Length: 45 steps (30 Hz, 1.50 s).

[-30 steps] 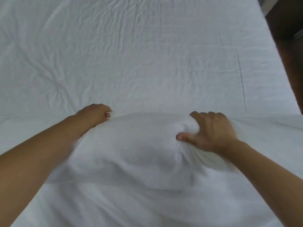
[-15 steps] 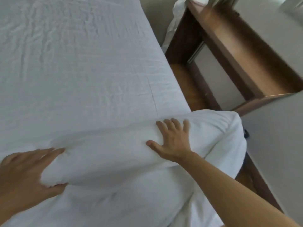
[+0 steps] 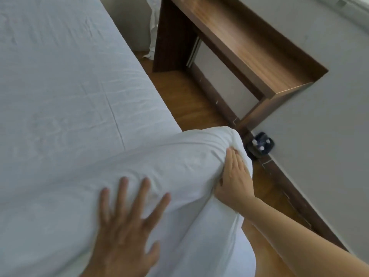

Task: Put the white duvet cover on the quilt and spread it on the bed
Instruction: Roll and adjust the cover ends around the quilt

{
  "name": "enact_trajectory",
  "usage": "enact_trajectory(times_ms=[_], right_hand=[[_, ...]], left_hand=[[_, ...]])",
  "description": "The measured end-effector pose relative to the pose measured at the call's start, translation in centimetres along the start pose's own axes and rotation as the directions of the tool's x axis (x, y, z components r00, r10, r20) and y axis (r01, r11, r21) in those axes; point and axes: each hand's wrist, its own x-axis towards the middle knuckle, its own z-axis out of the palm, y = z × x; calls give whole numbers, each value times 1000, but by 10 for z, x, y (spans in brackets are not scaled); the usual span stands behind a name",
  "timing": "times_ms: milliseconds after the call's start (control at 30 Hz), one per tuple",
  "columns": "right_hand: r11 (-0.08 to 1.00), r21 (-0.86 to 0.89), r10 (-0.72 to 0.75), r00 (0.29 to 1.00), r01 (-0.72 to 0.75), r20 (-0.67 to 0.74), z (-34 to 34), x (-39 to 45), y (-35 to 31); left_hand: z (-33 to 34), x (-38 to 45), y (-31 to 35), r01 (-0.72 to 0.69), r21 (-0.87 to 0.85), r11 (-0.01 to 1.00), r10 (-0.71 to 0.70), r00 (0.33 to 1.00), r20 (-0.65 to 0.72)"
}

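Head camera looks down at two bare hands on soft white bedding. The right hand [image 3: 233,176] lies against the puffy corner of the white duvet cover [image 3: 179,162], and its fingers look straight and close together, pushing into the cloth. I cannot tell if the thumb pinches any cloth, because it is tucked out of sight. The left hand [image 3: 127,222] sits flat on top of the same puffy part, with its fingers spread wide apart and its palm down. It is a bit blurry.

The quilt cannot be seen by itself, but the cover is thick and round here, like a fat pillow. This puffy corner hangs past the right edge of the bed [image 3: 60,76]. A wrinkled white sheet covers the rest of the bed.

Beside the bed is a brown wooden floor [image 3: 185,100]. A wooden table [image 3: 239,41] stands against the grey wall [image 3: 329,116]. Some white cloth [image 3: 152,27] hangs down next to the far end of the table. A small dark thing [image 3: 260,144] sits on the floor by the wall, near the right hand.
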Motion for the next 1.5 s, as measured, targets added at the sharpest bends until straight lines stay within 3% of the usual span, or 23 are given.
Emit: enact_trajectory(times_ms=[33, 100, 200, 300, 400, 500, 600, 667, 767, 867, 900, 933, 1033, 1067, 1267, 1400, 1467, 1500], right_hand=[[999, -32, -42, 999, 42, -1, -2, 3, 4], [982, -112, -159, 986, 154, -42, -8, 12, 22], [962, -123, -241, 970, 244, 39, 5, 16, 85], [963, 116, -264, 941, 244, 213, 40, 17, 124], [932, 291, -289, 929, 217, 231, 53, 45, 114], [889, 456, -118, 982, 38, 149, 41, 69, 100], [896, 416, 160, 987, -158, 30, 22, 76, 85], [852, 405, 279, 943, -330, 183, 15, 74, 79], [583, 667, 253, 883, -465, 394, 22, 69, 82], [45, 874, 237, 855, -484, 461, 21, 64, 92], [-38, 889, 213, 865, -457, 454, 22, 63, 95], [-20, 910, 218, 886, -414, 408, 25, 63, 96], [457, 859, 217, 966, -230, 143, 49, 60, 102], [528, 822, 169, 975, -212, 142, 57, 57, 102], [684, 650, 57, 913, -331, 405, 78, 55, 129], [601, 573, 151, 783, -557, 603, 101, 71, 131], [656, 612, 33, 827, -442, 561, 103, 85, 115], [675, 664, -44, 881, -322, 472, 96, 91, 108]], left_hand=[[-5, 35, 23, -27, 55, 998, 29, 999, -39], [2, 116, 54, -18, 171, 985, 14, 1000, 24], [10, 177, 36, 30, 284, 958, -44, 998, 43], [6, 203, 12, 26, 333, 943, -24, 1000, -9], [7, 212, 9, 51, 331, 942, -72, 996, 52], [1, 221, 9, 155, 288, 945, -188, 978, 93], [-14, 241, 11, 205, 257, 945, -259, 945, 199], [-19, 258, 19, 174, 263, 949, -240, 939, 245], [-4, 274, 49, -48, 274, 960, -38, 954, 297], [10, 291, 62, -145, 249, 958, 48, 932, 358], [10, 298, 57, -137, 228, 964, 42, 925, 378], [7, 303, 51, -112, 187, 976, 30, 919, 394], [-1, 310, 36, -33, 58, 998, 5, 902, 433], [-4, 310, 35, -11, 28, 1000, -3, 900, 435], [-18, 318, 13, 187, -169, 968, -81, 864, 497], [-21, 325, 6, 273, -219, 937, -109, 823, 558], [-22, 325, 10, 309, -233, 922, -140, 828, 543], [-22, 324, 11, 319, -244, 916, -148, 834, 532]])
